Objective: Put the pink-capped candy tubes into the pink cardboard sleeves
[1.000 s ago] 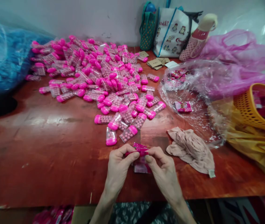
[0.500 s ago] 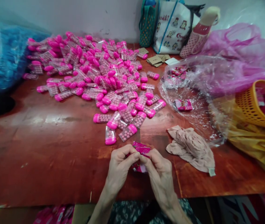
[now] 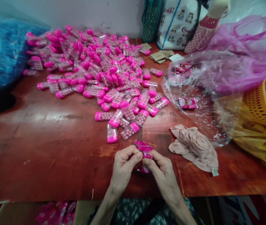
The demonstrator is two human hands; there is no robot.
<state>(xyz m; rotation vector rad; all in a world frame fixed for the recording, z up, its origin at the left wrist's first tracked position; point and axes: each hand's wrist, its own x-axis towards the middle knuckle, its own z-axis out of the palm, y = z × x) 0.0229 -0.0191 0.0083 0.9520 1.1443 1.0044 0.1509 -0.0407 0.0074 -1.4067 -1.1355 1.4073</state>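
Note:
Near the table's front edge, my left hand (image 3: 126,165) and my right hand (image 3: 160,167) are closed on one magenta printed packet (image 3: 143,147). Both thumbs and forefingers pinch it from its two sides, their tips close together at its middle. Parts of the packet show above and below the fingers; the rest is hidden behind them. Just beyond my hands lies a big heap of clear candy tubes (image 3: 116,100) with bright pink caps and small pale pink balls inside. The closest tube (image 3: 112,133) stands apart at the heap's front.
A crumpled beige cloth (image 3: 196,147) lies right of my hands. Behind it, a clear plastic bag (image 3: 208,118) holds a few magenta packets (image 3: 188,103). A yellow basket (image 3: 256,101) stands at the right, a blue bag (image 3: 1,56) at the left. Brown cards (image 3: 158,57) lie near the wall.
My fingertips have parted slightly, uncovering more of the packet's middle. The whole view has shifted a little; the heap looks unchanged.

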